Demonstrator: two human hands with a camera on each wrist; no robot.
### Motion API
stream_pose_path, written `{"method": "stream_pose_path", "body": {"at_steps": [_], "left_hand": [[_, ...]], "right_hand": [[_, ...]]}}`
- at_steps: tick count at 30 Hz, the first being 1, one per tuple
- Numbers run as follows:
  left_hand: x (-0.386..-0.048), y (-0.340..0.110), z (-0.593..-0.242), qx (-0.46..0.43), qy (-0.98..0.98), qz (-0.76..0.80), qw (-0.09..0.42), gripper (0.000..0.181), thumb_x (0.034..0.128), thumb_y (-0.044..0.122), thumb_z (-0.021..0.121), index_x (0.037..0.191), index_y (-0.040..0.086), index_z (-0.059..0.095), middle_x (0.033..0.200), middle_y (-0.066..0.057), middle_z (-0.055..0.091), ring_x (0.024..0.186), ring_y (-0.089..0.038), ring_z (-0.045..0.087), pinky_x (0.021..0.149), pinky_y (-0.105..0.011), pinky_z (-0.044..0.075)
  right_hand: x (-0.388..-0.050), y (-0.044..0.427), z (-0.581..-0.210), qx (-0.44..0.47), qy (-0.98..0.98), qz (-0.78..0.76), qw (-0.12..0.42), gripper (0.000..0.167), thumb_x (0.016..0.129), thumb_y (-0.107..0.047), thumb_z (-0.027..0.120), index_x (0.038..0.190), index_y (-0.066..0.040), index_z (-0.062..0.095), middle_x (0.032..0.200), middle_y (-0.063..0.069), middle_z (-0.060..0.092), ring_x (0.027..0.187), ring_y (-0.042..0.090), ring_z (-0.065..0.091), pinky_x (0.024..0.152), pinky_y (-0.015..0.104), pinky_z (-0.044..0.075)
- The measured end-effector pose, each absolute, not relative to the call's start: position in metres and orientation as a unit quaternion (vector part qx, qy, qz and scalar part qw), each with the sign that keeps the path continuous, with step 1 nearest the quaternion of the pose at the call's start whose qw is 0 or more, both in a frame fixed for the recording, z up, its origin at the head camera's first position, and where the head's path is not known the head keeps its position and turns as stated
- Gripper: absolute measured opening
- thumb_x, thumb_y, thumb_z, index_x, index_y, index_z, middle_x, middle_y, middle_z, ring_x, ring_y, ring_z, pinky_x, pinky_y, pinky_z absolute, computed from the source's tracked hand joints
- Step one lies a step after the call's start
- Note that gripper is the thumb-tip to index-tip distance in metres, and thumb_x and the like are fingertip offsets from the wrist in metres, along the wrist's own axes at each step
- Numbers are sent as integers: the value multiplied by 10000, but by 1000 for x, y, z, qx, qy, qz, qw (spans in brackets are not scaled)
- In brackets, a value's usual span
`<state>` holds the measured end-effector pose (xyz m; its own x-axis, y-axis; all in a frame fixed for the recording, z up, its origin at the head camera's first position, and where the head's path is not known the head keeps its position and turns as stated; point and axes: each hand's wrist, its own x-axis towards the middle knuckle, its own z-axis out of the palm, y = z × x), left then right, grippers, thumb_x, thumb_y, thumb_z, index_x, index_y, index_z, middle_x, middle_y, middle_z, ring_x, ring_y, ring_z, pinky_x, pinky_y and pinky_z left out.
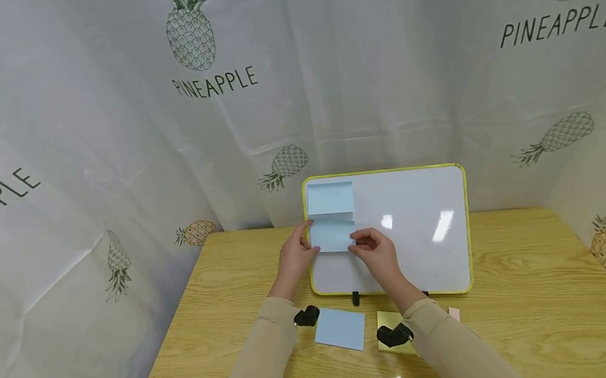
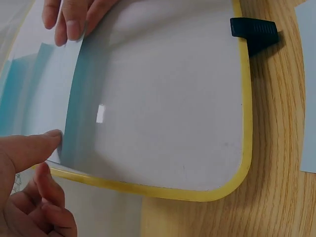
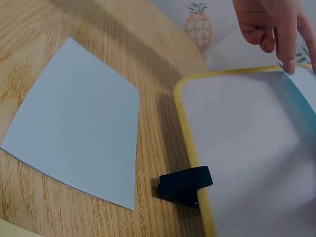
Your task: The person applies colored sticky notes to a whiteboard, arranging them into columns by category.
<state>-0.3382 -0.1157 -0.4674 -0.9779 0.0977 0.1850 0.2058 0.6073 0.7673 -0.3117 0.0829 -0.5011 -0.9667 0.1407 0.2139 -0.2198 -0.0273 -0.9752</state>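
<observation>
The right hand (image 1: 378,256) partly hides the lower blue note (image 1: 332,237).

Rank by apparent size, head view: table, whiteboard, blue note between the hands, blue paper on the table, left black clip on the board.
1. Table
2. Whiteboard
3. Blue note and blue paper: too alike to rank; paper lies nearer the camera
4. Left black clip

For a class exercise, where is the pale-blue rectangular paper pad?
In the head view, the pale-blue pad lies on the wooden table, below the yellow-framed whiteboard and left of the yellow paper pad.
</observation>
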Motion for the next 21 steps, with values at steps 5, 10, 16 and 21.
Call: {"method": "stream_pose_path", "body": {"at_steps": [5,10,16,21], "left_hand": [[-339,-117,-466,-75,-884,-459,51,625,843,81,772,1406,187,521,733,-10,531,646,-165,485,605,-300,408],[-337,-115,-461,-54,-861,-506,24,623,849,86,766,1411,166,511,782,-24,600,674,-168,567,620,-300,468],[-336,-112,-459,-56,-833,-550,-4,661,861,68,746,1447,158,456,860,-59,657,686,-182,624,631,-309,513],[-340,-112,-461,-62,-825,-562,-16,672,868,73,741,1458,173,434,876,-51,672,696,-172,621,631,-300,508]], "right_hand": [[-311,84,-501,30,-697,705,128,231,790,103,746,989,17,664,1064,141,659,903,228,630,773,244,537],[-308,87,-500,29,-716,686,130,227,805,65,756,1002,-8,671,1074,117,666,959,250,628,792,241,531],[-301,95,-497,37,-749,649,124,241,813,-3,778,1031,-45,684,1075,90,670,969,232,624,798,239,520],[-293,107,-494,60,-778,614,114,263,811,-81,803,1052,-85,698,1013,77,668,913,218,609,773,259,499]]}}
